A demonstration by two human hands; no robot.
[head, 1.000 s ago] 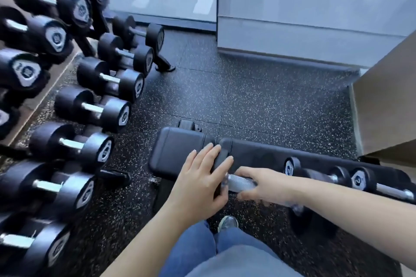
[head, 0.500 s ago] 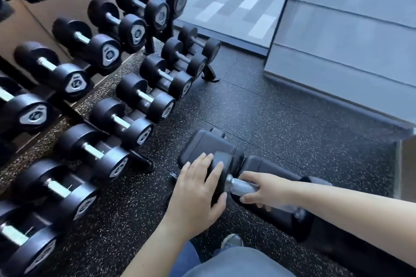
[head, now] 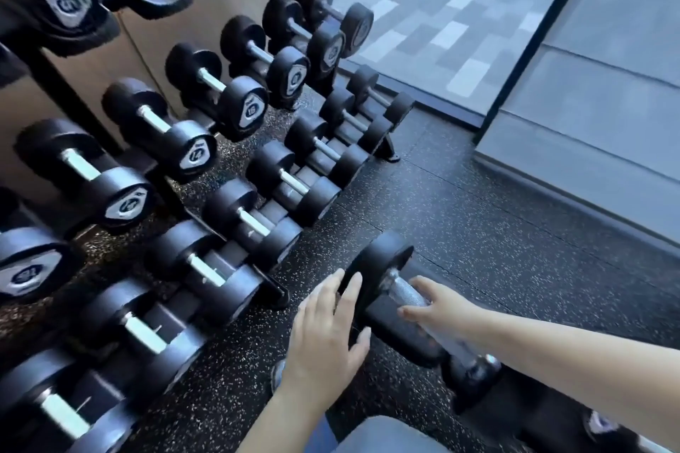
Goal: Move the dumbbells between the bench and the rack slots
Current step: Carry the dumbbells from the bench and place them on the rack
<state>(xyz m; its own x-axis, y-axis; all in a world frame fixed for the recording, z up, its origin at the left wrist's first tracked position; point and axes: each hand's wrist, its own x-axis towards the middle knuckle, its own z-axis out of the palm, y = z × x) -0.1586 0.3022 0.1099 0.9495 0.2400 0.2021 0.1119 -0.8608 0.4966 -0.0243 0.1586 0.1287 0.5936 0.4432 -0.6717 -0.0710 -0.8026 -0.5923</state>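
You're carrying the dumbbell (head: 412, 309) low at 6 o'clock, off toward the rack (head: 173, 195) at 9. Your right hand (head: 438, 305) is wrapping its fingers round the knurled handle, and your left hand (head: 325, 335) is lying flat and open against the near head. Looks heavy and rigid, rubber heads, so I'd be keeping that handle grip and steadying the end while you're lining up a slot.

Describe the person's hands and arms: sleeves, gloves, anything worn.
Both arms are bare right to the frame edge: no sleeves show. The left hand and right hand wear no gloves, and no rings, watch or wristbands are visible. Blue trousers show at the bottom.
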